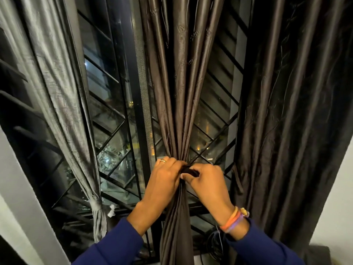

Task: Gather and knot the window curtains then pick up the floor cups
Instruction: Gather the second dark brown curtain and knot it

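A dark tie (189,170) is pinched between the curled fingers of both hands at the gathered waist of the brown curtain (181,115). The left hand (163,180), with a ring (163,160) on one finger, is clamped round the bunched cloth from the left. The right hand (205,183) is closed on the tie from the right, its thumb pressed against the fabric. Above the fingers the curtain is spread in folds; below them it hangs as one narrow bundle. Bands (234,219) are worn on the right wrist, and blue sleeves (114,247) cover both forearms. Left of the fingers, a grey curtain (63,104) is seen already knotted low down. Right of them hangs a loose dark curtain (290,119). Behind is the window grille (107,131). No cups or containers are shown.
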